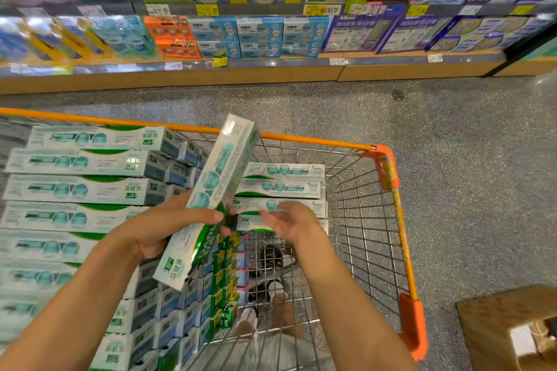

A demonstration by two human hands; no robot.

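left hand (pixel 168 227) grips tilted toothpaste box (pixel 211 199) | right hand (pixel 291 220) palm-up, fingers relaxed, empty

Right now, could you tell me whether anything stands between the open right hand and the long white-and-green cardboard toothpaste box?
Nothing visible does. The right hand is open just beside the long white-and-green cardboard toothpaste box, which the left hand grips tilted above the orange-rimmed wire cart; only a small gap separates them.

The person is wearing a light grey garment (pixel 271 352) low on the body and dark shoes (pixel 272 254) with white patches (too blurred for detail); the left hand (pixel 168 229), the right hand (pixel 289 220) and both forearms (pixel 90 280) are showing bare.
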